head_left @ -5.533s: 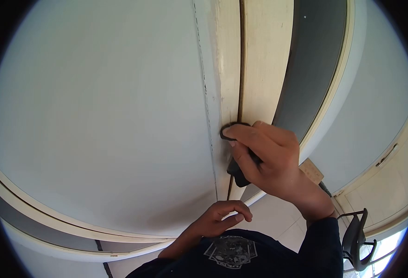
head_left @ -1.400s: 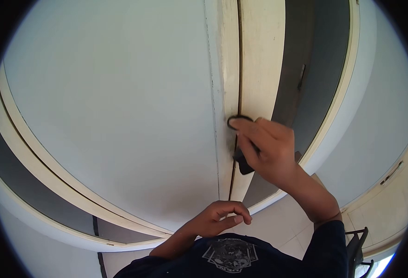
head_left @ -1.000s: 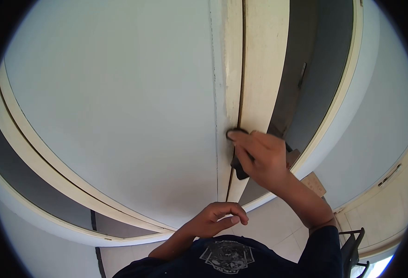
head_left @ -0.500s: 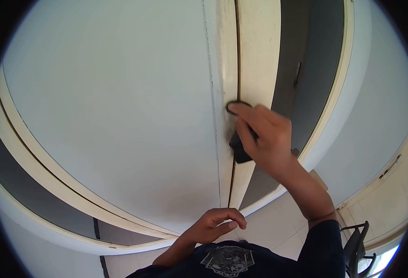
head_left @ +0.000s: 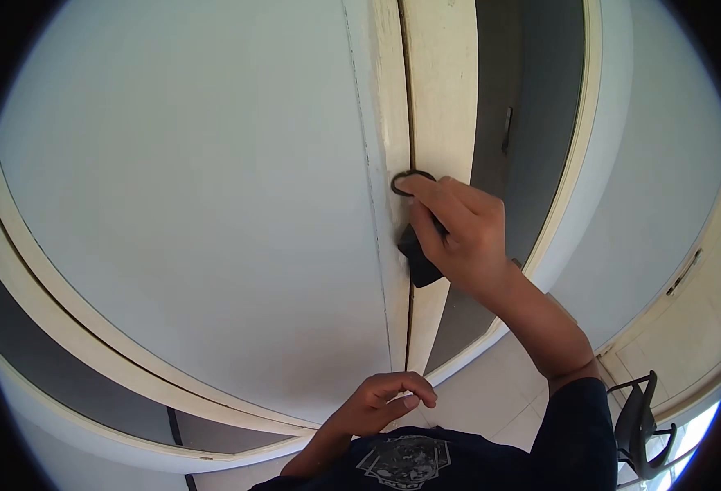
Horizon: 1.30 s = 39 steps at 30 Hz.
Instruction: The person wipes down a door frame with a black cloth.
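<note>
Black pad — right hand grip pinching it against door frame; left hand curled closed.

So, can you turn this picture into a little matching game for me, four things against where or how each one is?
Things:
1. right hand
2. left hand
3. dark pad
4. chair

Place or state:
A. standing on the floor, bottom right corner
B. pressed against the cream door frame
C. loosely curled, empty, low in the picture
D. raised, gripping the pad

Pairs: 1-D, 2-C, 3-B, 4-A.
</note>
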Each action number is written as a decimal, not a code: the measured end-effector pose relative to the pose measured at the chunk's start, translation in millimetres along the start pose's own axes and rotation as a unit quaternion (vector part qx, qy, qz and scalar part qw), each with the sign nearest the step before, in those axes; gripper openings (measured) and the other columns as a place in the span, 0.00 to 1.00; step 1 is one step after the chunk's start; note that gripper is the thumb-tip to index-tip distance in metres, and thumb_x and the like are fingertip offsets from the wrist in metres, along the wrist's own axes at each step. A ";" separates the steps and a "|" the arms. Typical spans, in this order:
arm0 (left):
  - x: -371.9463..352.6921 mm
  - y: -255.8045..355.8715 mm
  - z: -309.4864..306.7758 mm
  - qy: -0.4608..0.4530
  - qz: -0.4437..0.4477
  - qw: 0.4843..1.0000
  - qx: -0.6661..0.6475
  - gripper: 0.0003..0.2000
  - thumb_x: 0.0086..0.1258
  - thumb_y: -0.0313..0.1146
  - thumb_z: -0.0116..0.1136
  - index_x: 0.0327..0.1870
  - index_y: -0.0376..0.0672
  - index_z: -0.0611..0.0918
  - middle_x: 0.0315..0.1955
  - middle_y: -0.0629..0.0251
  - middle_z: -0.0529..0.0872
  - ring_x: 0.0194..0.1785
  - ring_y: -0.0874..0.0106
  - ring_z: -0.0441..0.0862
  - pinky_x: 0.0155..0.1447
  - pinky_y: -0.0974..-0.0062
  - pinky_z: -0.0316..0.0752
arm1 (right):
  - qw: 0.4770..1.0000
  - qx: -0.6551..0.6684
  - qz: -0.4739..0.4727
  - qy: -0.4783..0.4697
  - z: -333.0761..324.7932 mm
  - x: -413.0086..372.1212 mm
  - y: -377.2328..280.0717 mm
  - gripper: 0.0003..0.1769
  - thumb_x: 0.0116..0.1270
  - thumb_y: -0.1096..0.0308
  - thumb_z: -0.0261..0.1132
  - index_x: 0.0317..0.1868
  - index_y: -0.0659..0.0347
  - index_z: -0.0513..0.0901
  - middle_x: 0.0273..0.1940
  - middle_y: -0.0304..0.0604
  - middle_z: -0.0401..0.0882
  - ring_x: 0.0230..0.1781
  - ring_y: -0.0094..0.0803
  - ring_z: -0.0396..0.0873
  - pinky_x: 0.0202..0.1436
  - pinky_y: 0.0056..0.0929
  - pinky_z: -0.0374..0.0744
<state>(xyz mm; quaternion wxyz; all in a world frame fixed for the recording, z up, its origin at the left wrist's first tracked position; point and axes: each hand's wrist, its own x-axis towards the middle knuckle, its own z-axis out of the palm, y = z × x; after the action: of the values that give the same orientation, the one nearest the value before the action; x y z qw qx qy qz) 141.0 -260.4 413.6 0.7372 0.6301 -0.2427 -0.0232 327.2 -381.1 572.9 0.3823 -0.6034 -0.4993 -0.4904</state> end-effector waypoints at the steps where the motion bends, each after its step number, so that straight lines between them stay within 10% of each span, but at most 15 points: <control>1: 1.1 0.7 -1.8 0.002 0.013 1.000 0.007 0.09 0.81 0.27 0.51 0.51 0.36 0.83 0.44 0.59 0.86 0.52 0.68 0.83 0.60 0.67 0.74 | 1.000 -0.003 -0.013 0.004 2.8 -7.3 3.9 0.13 0.57 0.79 0.71 0.43 0.58 0.87 0.21 0.38 0.72 0.17 0.32 0.73 0.21 0.31 0.72; 7: -20.7 -0.6 -1.7 0.027 -0.004 1.000 -0.017 0.11 0.80 0.33 0.54 0.46 0.34 0.85 0.44 0.55 0.87 0.51 0.64 0.84 0.60 0.63 0.76 | 0.992 0.023 0.047 -0.114 -10.7 -45.6 -29.2 0.12 0.60 0.83 0.69 0.44 0.64 0.86 0.23 0.42 0.75 0.19 0.33 0.74 0.23 0.29 0.72; 39: -6.0 -21.9 21.3 0.039 0.008 0.997 -0.062 0.09 0.81 0.25 0.51 0.52 0.34 0.83 0.46 0.58 0.86 0.53 0.67 0.82 0.62 0.66 0.74 | 0.998 0.013 -0.038 -0.053 -10.3 -18.4 -11.9 0.14 0.56 0.78 0.71 0.44 0.59 0.86 0.21 0.36 0.69 0.18 0.29 0.72 0.20 0.29 0.71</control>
<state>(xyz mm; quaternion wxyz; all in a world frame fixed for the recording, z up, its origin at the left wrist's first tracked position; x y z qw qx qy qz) 133.5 -282.4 392.9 0.7842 0.5813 -0.2169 -0.0074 313.1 -392.6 556.9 0.3439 -0.6041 -0.5477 -0.4656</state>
